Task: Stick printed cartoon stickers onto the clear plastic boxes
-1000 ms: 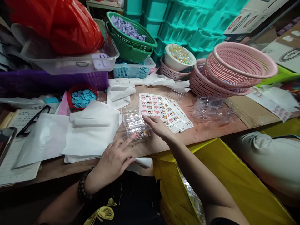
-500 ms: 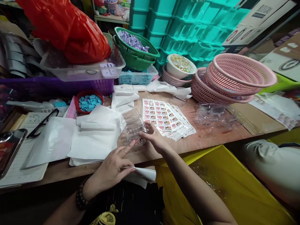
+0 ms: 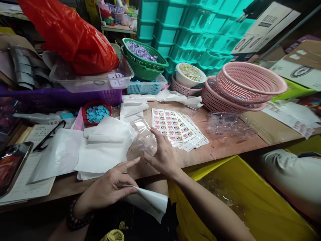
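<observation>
My left hand [image 3: 112, 185] is at the table's front edge, its thumb and fingers closed on a curled white sheet [image 3: 151, 201] that hangs over my lap. Its index finger points out toward the right, apart from the box. My right hand [image 3: 163, 154] is around the near right side of a clear plastic box [image 3: 142, 134], thumb and fingers on either side of it. The box's outline is blurred. Just right of it lie fanned sticker sheets [image 3: 167, 125] with cartoon prints.
White backing papers [image 3: 101, 154] lie at left, near a red basket of blue pieces [image 3: 97, 114]. Several clear plastic boxes [image 3: 225, 125] lie at right, below pink baskets [image 3: 253, 80]. A yellow-lined bin [image 3: 250, 201] stands below the table edge. A person's clothed leg [image 3: 288, 174] is at right.
My left index finger has lifted off the box, and the left hand has drawn back left with the sheet. The box has turned under my right hand, and its sticker no longer shows.
</observation>
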Motion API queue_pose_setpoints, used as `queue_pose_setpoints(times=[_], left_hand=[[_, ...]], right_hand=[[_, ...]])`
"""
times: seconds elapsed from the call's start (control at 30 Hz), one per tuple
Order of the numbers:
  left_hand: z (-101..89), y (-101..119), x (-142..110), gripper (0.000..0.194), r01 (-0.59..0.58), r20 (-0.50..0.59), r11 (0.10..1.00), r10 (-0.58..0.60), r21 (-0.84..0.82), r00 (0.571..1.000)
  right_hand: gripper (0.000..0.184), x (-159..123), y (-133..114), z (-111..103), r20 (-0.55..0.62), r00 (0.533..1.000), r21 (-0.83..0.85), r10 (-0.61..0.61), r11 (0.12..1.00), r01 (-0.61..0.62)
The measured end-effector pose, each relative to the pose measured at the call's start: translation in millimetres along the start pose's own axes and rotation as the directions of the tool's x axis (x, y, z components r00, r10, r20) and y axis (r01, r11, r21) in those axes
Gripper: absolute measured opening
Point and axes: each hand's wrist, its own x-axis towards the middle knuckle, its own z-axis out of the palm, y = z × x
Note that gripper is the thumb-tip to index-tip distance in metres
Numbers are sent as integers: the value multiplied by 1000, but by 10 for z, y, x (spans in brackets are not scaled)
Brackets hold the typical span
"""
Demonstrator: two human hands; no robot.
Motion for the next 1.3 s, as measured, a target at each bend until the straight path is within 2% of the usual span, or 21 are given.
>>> queue_pose_setpoints(times=[0.07, 0.13, 0.27, 0.4, 0.47, 0.53, 0.6, 0.63, 0.7, 0.73, 0.8, 0.9, 0.93, 1.07, 1.2, 1.3], left_hand=[[-85, 2, -56, 15, 2, 23, 999, -1, -49, 1000], [-135, -18, -95, 16, 15, 35, 996, -12, -92, 999], [-146, -76, -118, 21, 72, 29, 975, -67, -211, 997], [-182, -82, -105, 24, 86, -73, 957, -110, -277, 991], [-234, -66, -90, 27, 137, -108, 942, -177, -305, 978], [-280, -49, -58, 31, 200, -111, 914, -253, -354, 961], [-292, -38, -1, 33, 254, -90, 880, -313, -401, 945], [-280, -34, 38, 33, 278, -66, 867, -333, -413, 940], [-224, -25, 129, 36, 308, -32, 850, -355, -427, 934], [-185, -19, 176, 38, 310, -31, 845, -358, -435, 933], [-102, 2, 259, 44, 302, -61, 843, -365, -445, 929], [-13, 49, 333, 55, 264, -114, 884, -330, -385, 937], [2, 68, 345, 54, 251, -116, 901, -308, -353, 944], [-16, 142, 379, 26, 242, -52, 928, -267, -284, 962], [-75, 165, 429, 23, 271, 34, 930, -272, -247, 962], [-79, 135, 465, 29, 284, 63, 932, -277, -224, 959]], right_hand=[[71, -63, -3, 37, -4, 1000, -197, -29, 980, 27], [64, -125, 49, 110, 4, 1000, -282, -4, 959, 5], [60, -260, 130, 325, -19, 998, -222, 54, 973, -57], [59, -311, 31, 450, 26, 997, -192, 79, 979, -72], [50, -262, -22, 353, 82, 996, -178, 45, 984, -30], [38, -182, -45, 126, 63, 998, -108, -5, 994, 11], [32, -114, -52, -160, -18, 1000, 52, 9, 999, -8], [32, -100, -60, -293, -3, 999, 164, 41, 986, -39], [40, -124, -98, -485, 206, 978, 338, 37, 935, -106], [44, -161, -125, -535, 321, 947, 386, 18, 911, -148], [41, -256, -177, -553, 458, 889, 426, 18, 873, -237], [31, -368, -191, -485, 434, 894, 461, 111, 825, -326], [30, -388, -177, -467, 436, 892, 459, 119, 823, -334], [33, -417, -86, -475, 493, 864, 399, 104, 855, -330], [30, -449, -9, -531, 437, 895, 418, 85, 862, -286], [26, -487, 31, -547, 377, 921, 418, 100, 868, -266]])
